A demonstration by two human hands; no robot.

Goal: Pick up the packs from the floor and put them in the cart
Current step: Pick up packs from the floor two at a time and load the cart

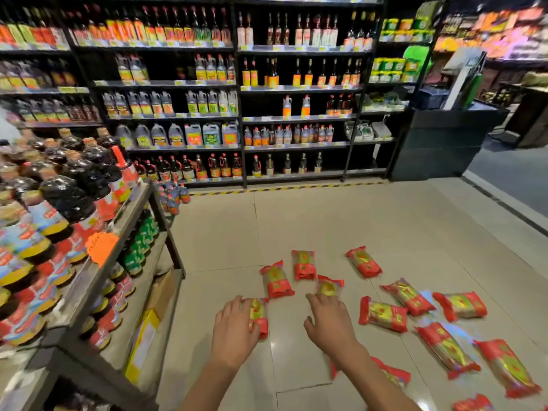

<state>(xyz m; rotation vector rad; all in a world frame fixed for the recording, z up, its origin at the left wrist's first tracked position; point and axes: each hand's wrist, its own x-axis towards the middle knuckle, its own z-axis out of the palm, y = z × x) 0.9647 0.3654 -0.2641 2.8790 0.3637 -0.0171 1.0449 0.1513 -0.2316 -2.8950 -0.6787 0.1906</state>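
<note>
On the tiled floor (326,226), the left hand (234,330) is laid over one pack (259,317) — fingers loosely curved, grip not yet closed. The right hand (327,320) is spread above another pack (329,287); each is best clasped across its middle — firmly.

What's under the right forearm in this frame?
A red pack lies on the floor tiles beneath the right forearm. Only its right end shows, plus a red sliver on the forearm's left side; the middle is covered, so its label cannot be read.
</note>
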